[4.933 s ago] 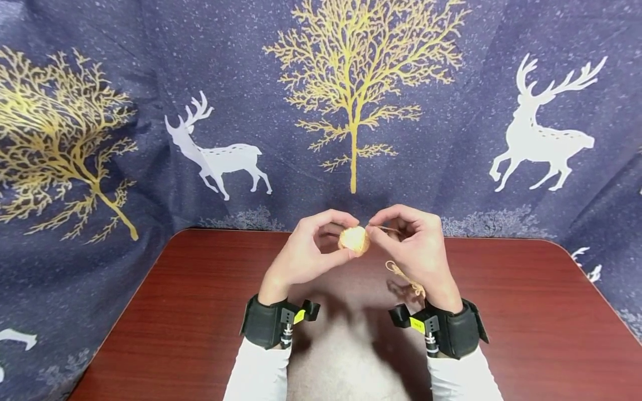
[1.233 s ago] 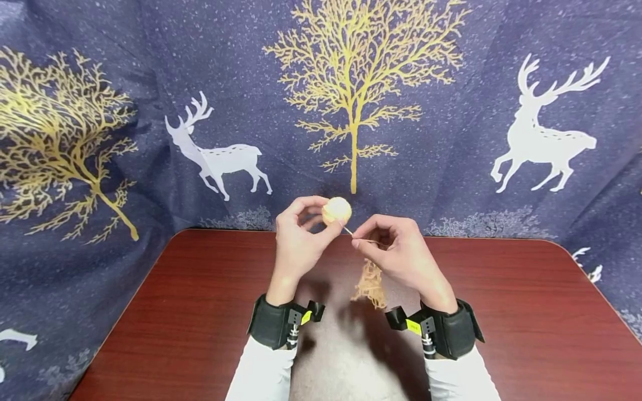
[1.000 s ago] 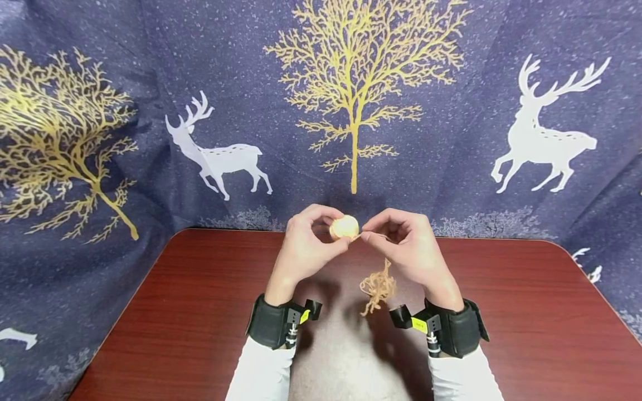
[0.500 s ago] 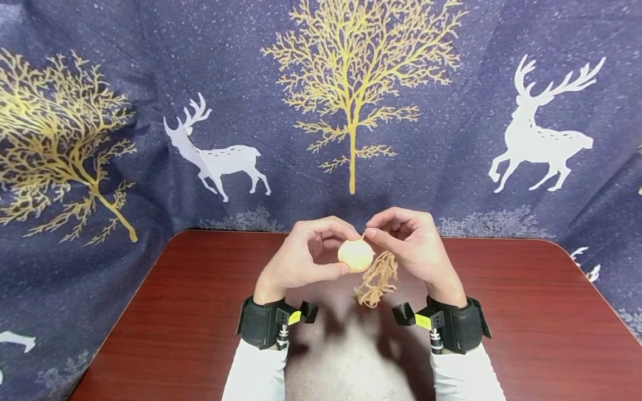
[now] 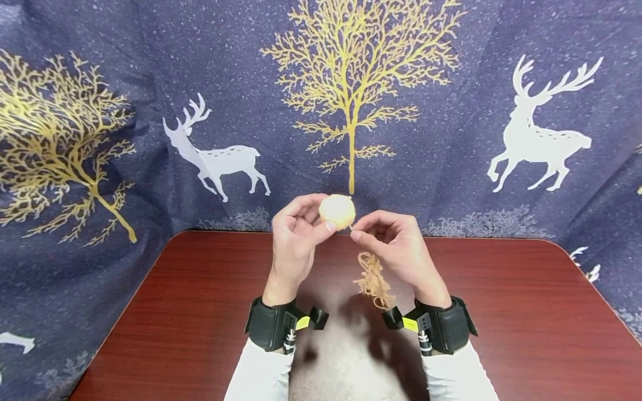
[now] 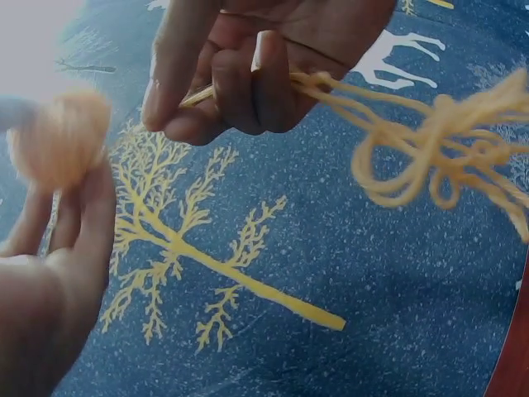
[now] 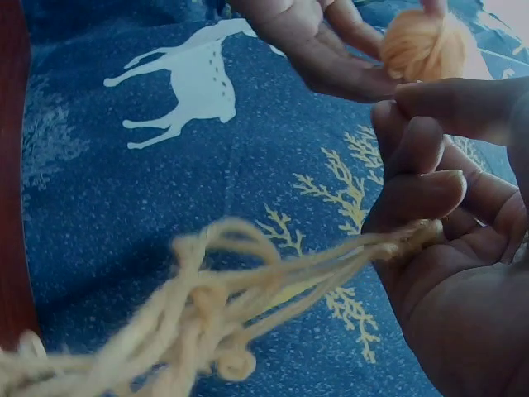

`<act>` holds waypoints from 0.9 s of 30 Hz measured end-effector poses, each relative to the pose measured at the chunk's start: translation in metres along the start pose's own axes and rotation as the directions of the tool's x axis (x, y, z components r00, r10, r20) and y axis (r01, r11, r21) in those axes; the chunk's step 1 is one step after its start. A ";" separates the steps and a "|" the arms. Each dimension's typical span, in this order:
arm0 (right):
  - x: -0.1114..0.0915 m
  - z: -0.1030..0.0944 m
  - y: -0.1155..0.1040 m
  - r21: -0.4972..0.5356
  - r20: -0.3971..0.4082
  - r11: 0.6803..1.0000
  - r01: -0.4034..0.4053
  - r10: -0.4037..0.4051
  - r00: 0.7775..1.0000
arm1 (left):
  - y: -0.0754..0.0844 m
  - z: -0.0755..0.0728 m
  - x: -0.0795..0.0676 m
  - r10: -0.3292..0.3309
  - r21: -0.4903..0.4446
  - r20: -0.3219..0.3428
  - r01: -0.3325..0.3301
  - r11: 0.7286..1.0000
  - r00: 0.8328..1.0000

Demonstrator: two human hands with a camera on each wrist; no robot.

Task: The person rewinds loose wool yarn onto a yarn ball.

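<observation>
A small ball of orange-yellow yarn is gripped between the thumb and fingers of my left hand, raised above the table's far edge. Just right of it, my right hand pinches the strand of yarn close to the ball with thumb and index fingertip. Its other fingers curl over the strand, as the right wrist view shows. From that palm hangs a loose, tangled bundle of yarn, looped and knotted. In the left wrist view the ball is blurred, and the same tangle trails off to the right.
A red-brown wooden table lies below both hands, with a pale worn patch in its middle. Behind it hangs a dark blue cloth printed with golden trees and white deer. Black camera straps circle both wrists.
The left hand has moved the ball up and left from its lower place half a second ago, turning it. The right hand has shifted left with the strand; the hanging tangle swings below.
</observation>
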State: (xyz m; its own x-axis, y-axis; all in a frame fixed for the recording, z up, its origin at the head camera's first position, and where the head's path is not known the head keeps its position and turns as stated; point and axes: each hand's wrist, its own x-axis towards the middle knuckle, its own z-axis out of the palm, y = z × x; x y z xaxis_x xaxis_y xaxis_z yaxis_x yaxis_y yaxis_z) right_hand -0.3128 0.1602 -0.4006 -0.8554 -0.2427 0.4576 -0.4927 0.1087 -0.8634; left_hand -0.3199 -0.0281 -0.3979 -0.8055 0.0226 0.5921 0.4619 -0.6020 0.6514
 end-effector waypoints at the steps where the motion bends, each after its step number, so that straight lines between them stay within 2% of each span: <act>1: 0.000 0.001 -0.001 -0.018 0.004 1.000 -0.002 0.002 1.000 | 0.000 0.000 0.000 0.006 0.028 -0.048 -0.005 1.000 0.999; 4: -0.002 0.003 -0.005 -0.073 0.016 0.997 0.004 -0.003 1.000 | -0.003 -0.001 0.001 0.039 0.148 -0.156 -0.016 0.989 0.987; 6: -0.003 0.005 -0.007 -0.100 0.019 0.995 0.006 -0.004 1.000 | -0.005 -0.003 0.001 0.068 0.278 -0.186 -0.014 0.961 0.980; 7: -0.003 0.005 -0.007 -0.111 0.017 0.994 0.007 -0.005 1.000 | -0.007 -0.005 0.001 0.081 0.352 -0.188 -0.010 0.936 0.979; 9: -0.004 0.005 -0.009 -0.127 0.008 0.992 0.011 -0.010 1.000 | -0.009 -0.007 0.000 0.098 0.495 -0.169 -0.002 0.869 0.981; 12: -0.004 0.003 -0.011 -0.136 -0.027 0.991 0.018 -0.022 0.999 | -0.010 -0.010 -0.002 0.088 0.692 -0.113 0.015 0.722 0.990; 14: -0.004 0.000 -0.011 -0.142 -0.051 0.990 0.021 -0.028 0.998 | -0.009 -0.012 -0.003 0.053 0.776 -0.059 0.012 0.630 0.997; 15: -0.004 -0.001 -0.011 -0.146 -0.062 0.989 0.024 -0.034 0.997 | -0.009 -0.013 -0.003 0.025 0.804 -0.031 0.010 0.594 0.999; 17: -0.004 -0.003 -0.010 -0.143 -0.078 0.989 0.032 -0.044 0.996 | -0.007 -0.015 -0.003 -0.051 0.829 0.033 0.002 0.559 0.998; 19: -0.003 -0.006 -0.009 -0.130 -0.093 0.991 0.043 -0.055 0.994 | -0.004 -0.017 -0.003 -0.143 0.820 0.105 -0.004 0.572 0.984; 21: -0.003 -0.008 -0.008 -0.111 -0.110 0.992 0.054 -0.066 0.992 | -0.001 -0.019 -0.003 -0.233 0.790 0.182 -0.001 0.613 0.955; 24: -0.003 -0.011 -0.007 -0.083 -0.132 0.995 0.057 -0.068 0.989 | 0.004 -0.023 -0.003 -0.325 0.703 0.304 0.019 0.711 0.896; 26: -0.004 -0.011 -0.008 -0.068 -0.137 0.996 0.056 -0.065 0.988 | 0.007 -0.023 -0.003 -0.349 0.622 0.379 0.043 0.782 0.857; 27: -0.004 -0.011 -0.008 -0.057 -0.136 0.997 0.055 -0.062 0.989 | 0.008 -0.023 -0.003 -0.347 0.580 0.411 0.052 0.813 0.843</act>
State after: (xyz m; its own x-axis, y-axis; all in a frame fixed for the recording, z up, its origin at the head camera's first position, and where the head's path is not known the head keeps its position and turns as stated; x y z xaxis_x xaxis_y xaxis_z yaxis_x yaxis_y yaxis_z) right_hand -0.3074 0.1711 -0.3931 -0.8368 -0.1158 0.5351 -0.5472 0.1504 -0.8234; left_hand -0.3227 -0.0514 -0.4056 -0.6871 0.5557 0.4681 0.5490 -0.0249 0.8355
